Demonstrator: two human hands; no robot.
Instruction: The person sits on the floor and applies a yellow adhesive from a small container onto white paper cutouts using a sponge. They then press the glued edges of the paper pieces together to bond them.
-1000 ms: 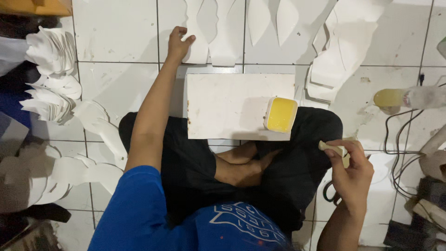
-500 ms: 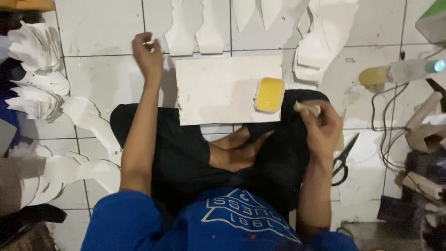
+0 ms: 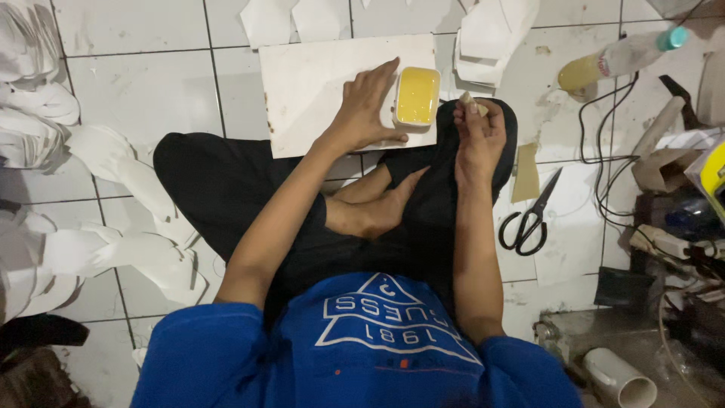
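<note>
Left hand (image 3: 368,112) flat (fingers spread) on white board (image 3: 310,91), right hand (image 3: 477,128) pinching small brush (image 3: 470,100)

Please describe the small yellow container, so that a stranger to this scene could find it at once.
Find the white board lying on the tiled floor before the seated person's knees. At its right edge, against the left hand, sits a small rectangular tub. Its yellow filling marks it out among the white cut-outs around.

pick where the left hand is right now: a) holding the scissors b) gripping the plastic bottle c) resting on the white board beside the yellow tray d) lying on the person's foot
c: the left hand lies flat on the white board, fingers against the yellow tray, while the scissors and bottle lie untouched on the floor to the right.
</note>
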